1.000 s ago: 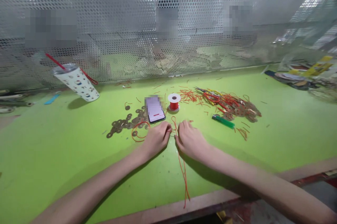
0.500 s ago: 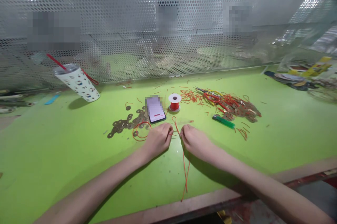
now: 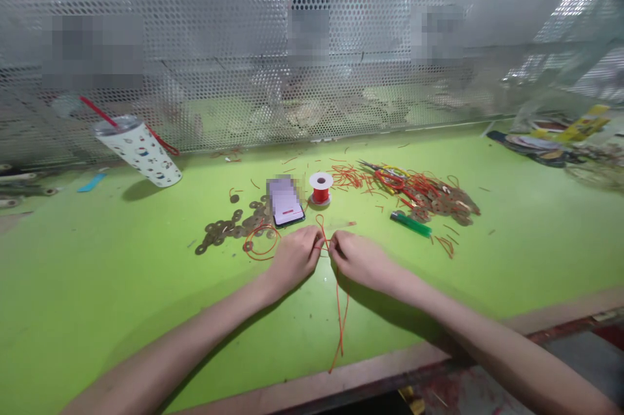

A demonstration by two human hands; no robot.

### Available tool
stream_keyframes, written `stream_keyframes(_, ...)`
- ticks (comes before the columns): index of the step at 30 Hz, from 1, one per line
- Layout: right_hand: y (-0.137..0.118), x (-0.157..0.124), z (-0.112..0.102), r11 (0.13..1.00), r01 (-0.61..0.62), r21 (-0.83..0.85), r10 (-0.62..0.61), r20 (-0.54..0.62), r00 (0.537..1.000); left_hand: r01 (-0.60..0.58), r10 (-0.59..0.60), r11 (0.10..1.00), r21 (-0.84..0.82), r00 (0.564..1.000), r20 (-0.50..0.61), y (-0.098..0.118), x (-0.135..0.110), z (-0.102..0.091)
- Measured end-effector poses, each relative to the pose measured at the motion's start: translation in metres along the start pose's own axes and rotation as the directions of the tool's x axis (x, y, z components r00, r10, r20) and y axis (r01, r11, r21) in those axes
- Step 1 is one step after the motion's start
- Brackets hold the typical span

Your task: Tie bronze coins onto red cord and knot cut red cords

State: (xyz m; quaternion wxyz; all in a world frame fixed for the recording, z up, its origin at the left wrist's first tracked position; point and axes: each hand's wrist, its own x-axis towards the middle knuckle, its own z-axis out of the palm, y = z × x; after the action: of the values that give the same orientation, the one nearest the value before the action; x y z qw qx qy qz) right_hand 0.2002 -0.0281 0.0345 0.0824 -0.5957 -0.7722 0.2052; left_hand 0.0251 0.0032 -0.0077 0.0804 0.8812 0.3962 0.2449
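- Since half a second ago the hands have drawn closer, fingertips now nearly meeting over the red cord (image 3: 338, 311); the loop above them looks smaller, so I judge a knot is being tightened.
- Left hand (image 3: 292, 257) and right hand (image 3: 358, 259) each pinch the cord, just in front of the phone (image 3: 286, 201); its tails trail back to the table (image 3: 97, 285) edge.
- Loose coins (image 3: 229, 227) lie left of the phone, a spool (image 3: 320, 188) just right of it.
- Cup (image 3: 139, 149), far left of the phone, holds a red straw; its contents are hidden.
- Lighter (image 3: 410, 224) and corded coins (image 3: 439, 200) lie well right of the phone.
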Motion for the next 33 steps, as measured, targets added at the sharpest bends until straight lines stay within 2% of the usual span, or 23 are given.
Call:
stream_keyframes(3,0.01,0.004,-0.012,0.99,0.071,0.123,-0.081,0.077,0.994,0.004,-0.005,0.999,-0.049,1.0,-0.014,-0.001,-0.001,-0.001)
stream_keyframes(7,0.034,0.014,-0.023,0.933,0.178,0.313,-0.247,0.195,0.949,0.015,-0.017,0.997,-0.075,0.999,-0.03,-0.003,-0.001,-0.002)
stream_keyframes(9,0.042,0.018,-0.02,0.91,0.171,0.379,-0.251,0.174,0.952,0.004,-0.006,0.998,-0.069,1.0,-0.031,-0.003,-0.002,-0.002)
stream_keyframes(11,0.045,0.02,-0.014,0.907,0.15,0.393,-0.203,0.097,0.974,-0.004,0.002,0.998,-0.062,1.0,-0.022,-0.003,-0.002,-0.002)
stream_keyframes(14,0.042,0.02,-0.001,0.926,0.155,0.346,-0.159,-0.015,0.987,0.003,-0.004,0.998,-0.07,1.0,-0.009,-0.004,-0.003,-0.001)
stream_keyframes(19,0.037,0.02,0.013,0.965,0.23,0.128,-0.216,-0.11,0.97,0.019,-0.021,0.994,-0.105,1.0,-0.017,-0.004,-0.005,-0.002)
stream_keyframes(25,0.038,0.022,0.014,0.959,0.268,-0.093,-0.272,-0.033,0.962,-0.037,0.038,0.999,0.013,0.998,-0.05,-0.005,-0.008,-0.01)
stream_keyframes(30,0.046,0.024,0.003,0.947,0.287,-0.14,-0.287,0.022,0.958,-0.044,0.046,0.997,0.068,0.998,-0.036,-0.009,-0.011,-0.014)
stream_keyframes(33,0.057,0.024,-0.009,0.947,0.299,-0.114,-0.292,0.073,0.954,-0.049,0.052,0.994,0.095,0.998,-0.033,-0.01,-0.012,-0.016)
